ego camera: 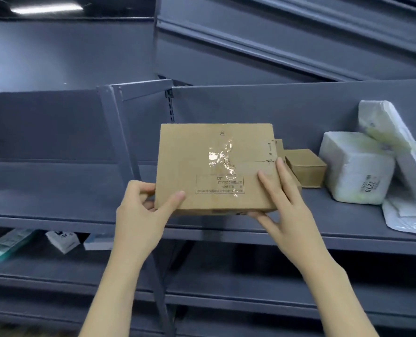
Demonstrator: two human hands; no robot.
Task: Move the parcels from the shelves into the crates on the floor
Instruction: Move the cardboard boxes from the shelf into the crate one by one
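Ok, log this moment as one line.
stage: picking | left hand and right hand: hold cardboard box | box: above shelf

Brown cardboard parcel (214,166) printed with a black-outlined label box and patched with glossy clear tape; a smaller brown box (305,166); white plastic-wrapped parcels (355,169) tinged pale green; blue-grey metal shelves (56,186).

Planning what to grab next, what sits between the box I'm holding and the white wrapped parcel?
A small cardboard box on the shelf, shown in the head view.
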